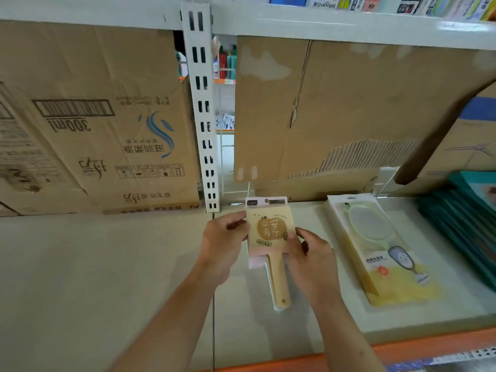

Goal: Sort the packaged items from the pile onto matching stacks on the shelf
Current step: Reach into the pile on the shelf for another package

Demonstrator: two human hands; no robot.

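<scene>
A packaged wooden paddle brush with a beige and pink card lies on top of a small stack of like packages on the cream shelf. My left hand pinches the package's left edge. Fingers of my right hand curl round its right edge. The wooden handle points toward me, and other handles show beneath it. To the right lies a stack of yellow-carded packages with a green oval brush.
A stack of teal flat packages sits at the far right. Cardboard boxes line the back of the shelf. A white slotted upright stands at centre back, with an upper shelf of goods above. An orange shelf edge runs along the front.
</scene>
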